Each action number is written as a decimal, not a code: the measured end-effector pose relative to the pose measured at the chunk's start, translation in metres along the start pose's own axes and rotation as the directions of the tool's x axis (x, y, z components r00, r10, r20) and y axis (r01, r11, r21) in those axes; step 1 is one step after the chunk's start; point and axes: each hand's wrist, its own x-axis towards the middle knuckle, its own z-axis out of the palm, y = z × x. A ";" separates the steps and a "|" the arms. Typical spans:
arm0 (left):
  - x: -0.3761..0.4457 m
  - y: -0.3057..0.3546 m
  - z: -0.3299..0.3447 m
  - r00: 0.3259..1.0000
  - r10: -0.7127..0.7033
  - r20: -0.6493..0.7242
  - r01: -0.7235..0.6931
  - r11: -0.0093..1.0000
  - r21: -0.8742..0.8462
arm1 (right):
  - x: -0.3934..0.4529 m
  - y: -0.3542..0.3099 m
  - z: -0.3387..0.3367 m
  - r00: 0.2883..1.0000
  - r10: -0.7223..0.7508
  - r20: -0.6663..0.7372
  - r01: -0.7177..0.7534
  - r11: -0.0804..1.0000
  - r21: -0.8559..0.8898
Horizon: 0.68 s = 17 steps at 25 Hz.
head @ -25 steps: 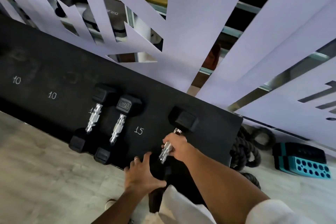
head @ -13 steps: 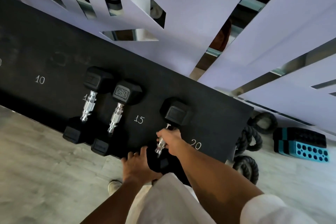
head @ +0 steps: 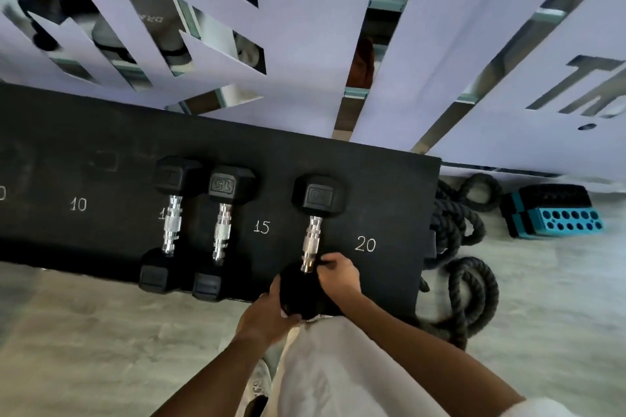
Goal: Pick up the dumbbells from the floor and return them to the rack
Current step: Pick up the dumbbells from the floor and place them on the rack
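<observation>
A black hex dumbbell (head: 320,196) with a chrome handle lies on the black rack (head: 389,193), between the chalked marks 15 and 20. My right hand (head: 338,273) curls over its near head at the base of the handle. My left hand (head: 267,313) cups the same near head from the left and below, hiding most of it. Two smaller dumbbells lie side by side further left on the rack: the left dumbbell (head: 171,223) and one (head: 222,230) marked 15.
A coiled black battle rope (head: 472,284) lies on the floor past the rack's right end, with a teal and black perforated block (head: 555,217) beyond it. A lilac cut-out wall panel (head: 305,44) rises behind the rack. My shoe (head: 259,382) stands on grey floor.
My right hand has slid down off the middle of the chrome handle to the near head, leaving the handle bare. My left hand has closed further around that head. The view shifted slightly.
</observation>
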 end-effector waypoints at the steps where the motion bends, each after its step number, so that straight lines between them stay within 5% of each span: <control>1: -0.006 -0.008 -0.001 1.000 0.012 0.010 -0.013 0.999 0.041 | -0.012 0.011 -0.004 1.000 0.017 -0.022 -0.017 1.000 0.018; 10: -0.084 -0.032 0.014 0.963 0.206 0.176 -0.248 0.930 0.270 | -0.158 0.132 0.001 0.989 0.140 0.055 -0.144 0.987 0.068; 17: -0.157 0.013 0.108 0.869 0.343 0.356 -0.479 0.763 0.434 | -0.295 0.284 -0.002 0.931 0.365 -0.007 -0.322 0.831 0.454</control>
